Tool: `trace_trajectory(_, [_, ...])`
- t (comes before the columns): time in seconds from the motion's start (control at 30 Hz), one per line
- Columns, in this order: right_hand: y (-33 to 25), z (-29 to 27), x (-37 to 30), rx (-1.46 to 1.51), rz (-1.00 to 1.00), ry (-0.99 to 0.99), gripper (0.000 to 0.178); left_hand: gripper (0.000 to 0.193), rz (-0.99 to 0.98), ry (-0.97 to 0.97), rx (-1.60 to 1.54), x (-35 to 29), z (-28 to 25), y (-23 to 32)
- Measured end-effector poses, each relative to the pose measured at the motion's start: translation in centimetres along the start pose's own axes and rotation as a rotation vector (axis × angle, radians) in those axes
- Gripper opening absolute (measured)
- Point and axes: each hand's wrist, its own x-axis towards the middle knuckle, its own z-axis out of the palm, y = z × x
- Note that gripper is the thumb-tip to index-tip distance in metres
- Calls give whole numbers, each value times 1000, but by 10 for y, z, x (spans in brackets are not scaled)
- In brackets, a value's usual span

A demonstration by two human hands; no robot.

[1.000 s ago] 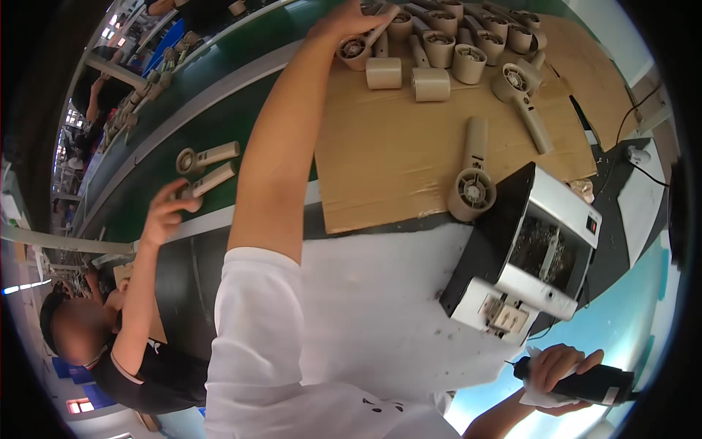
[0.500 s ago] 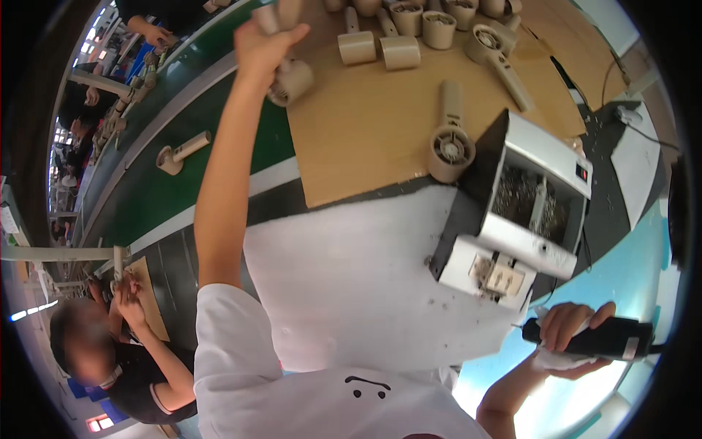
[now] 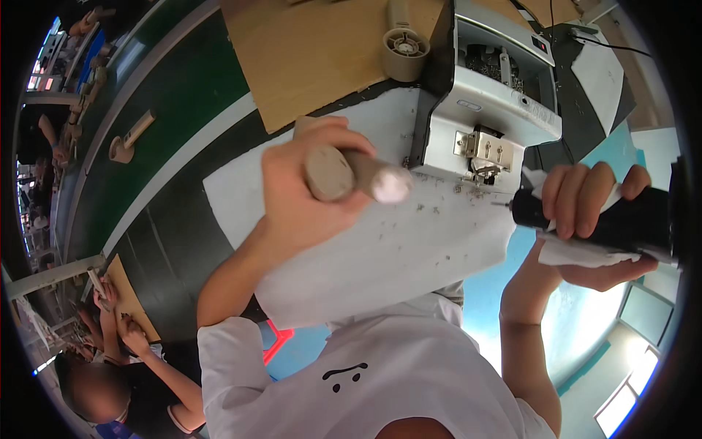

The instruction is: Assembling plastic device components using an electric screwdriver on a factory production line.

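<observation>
Left hand (image 3: pixel 303 194) closed around beige hair-dryer body (image 3: pixel 344 174), just left of grey screw feeder box (image 3: pixel 486 102). Right hand (image 3: pixel 589 223) wrapped tight on black electric screwdriver (image 3: pixel 599 219), right of the box. Small screws (image 3: pixel 486 62) seen inside the box.

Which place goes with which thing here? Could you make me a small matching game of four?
Things:
1. beige part
2. black power tool
3. grey machine
4. round beige part

Places:
A. in the right hand
B. on the brown board
C. in the left hand
D. on the white sheet

Pairs: 1-C, 2-A, 3-D, 4-B
</observation>
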Motion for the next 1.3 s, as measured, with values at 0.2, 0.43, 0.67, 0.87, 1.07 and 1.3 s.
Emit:
trace_trajectory(0.2, [20, -4, 15, -39, 7, -102, 83, 35, 18, -32, -92, -13, 11, 14])
trace_trajectory(0.43, [30, -3, 14, -52, 94, -58, 88, 36, 52, -12, -108, -12, 13, 13])
trace_trajectory(0.67, [40, -10, 21, -50, 190, 23, 85, 37, 72, -28, -123, -13, 11, 11])
trace_trajectory(0.87, [23, 14, 4, 77, 36, 16, 71, 32, 35, 19, -112, -12, 14, 14])
trace_trajectory(1.07, [4, 52, -11, 478, -189, 78, 16, 36, 5, -29, -75, -16, 9, 15])
trace_trajectory(1.3, [10, 69, 8, 194, -198, 13, 6, 35, 15, -29, -116, -9, 10, 19])
